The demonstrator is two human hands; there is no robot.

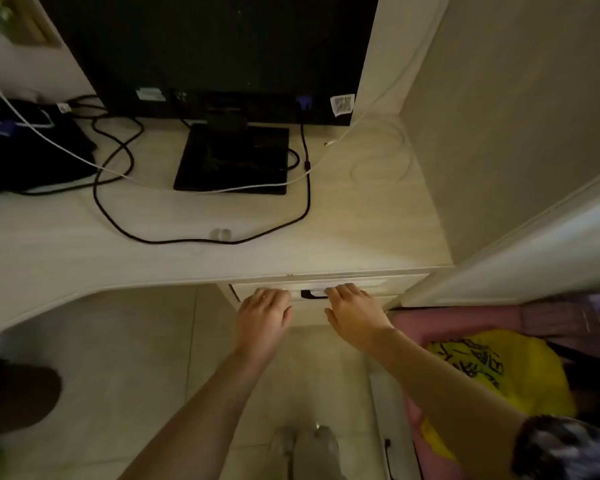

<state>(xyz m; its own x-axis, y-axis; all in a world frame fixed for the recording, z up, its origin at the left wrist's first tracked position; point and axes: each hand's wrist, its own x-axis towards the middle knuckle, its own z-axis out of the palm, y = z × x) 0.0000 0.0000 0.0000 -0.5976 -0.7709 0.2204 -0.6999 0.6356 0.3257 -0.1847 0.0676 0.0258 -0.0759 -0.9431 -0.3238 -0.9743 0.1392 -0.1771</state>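
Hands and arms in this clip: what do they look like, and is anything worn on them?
Both are bare: the left hand and the right hand show no gloves, rings or watch. Both forearms are uncovered. Only the right arm shows a sleeve, at the bottom right: dark cloth with pale, blurred patches. No sleeve shows on the left arm.

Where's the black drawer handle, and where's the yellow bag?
Black curved drawer handle (310, 296): head view, its lower bar.
Yellow plastic bag with black print (520, 365): head view, its upper middle.
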